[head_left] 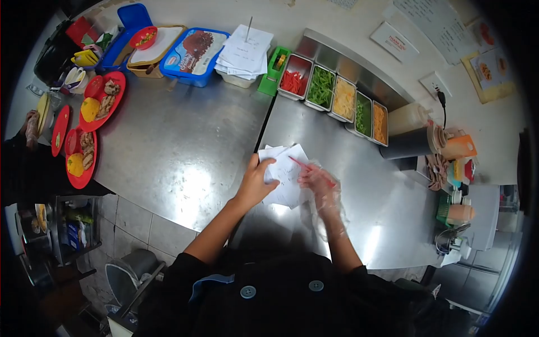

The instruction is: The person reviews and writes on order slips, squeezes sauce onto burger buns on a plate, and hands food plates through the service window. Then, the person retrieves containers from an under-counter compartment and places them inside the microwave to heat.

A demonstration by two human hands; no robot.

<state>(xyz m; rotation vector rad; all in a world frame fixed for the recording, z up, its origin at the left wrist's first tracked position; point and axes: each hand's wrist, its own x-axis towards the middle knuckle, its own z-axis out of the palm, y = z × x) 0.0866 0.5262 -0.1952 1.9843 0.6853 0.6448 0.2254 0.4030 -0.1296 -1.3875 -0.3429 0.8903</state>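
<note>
Several white paper slips (287, 188) with handwriting lie loosely stacked over the steel counter in front of me. My left hand (255, 182), bare, grips their left edge with the thumb on top. In my right hand (323, 188), which wears a clear, loose plastic glove, a slim red pen (297, 163) is pinched, its tip over the top slip. Whether the pen touches the paper, I cannot tell.
Metal trays of shredded food (320, 87) line the back wall. Behind on the left stand a blue tub (193, 56) and spiked paper slips (244, 50). Red plates of food (81, 168) sit far left, beside another person's gloved hand (32, 126). Bottles (412, 140) stand right.
</note>
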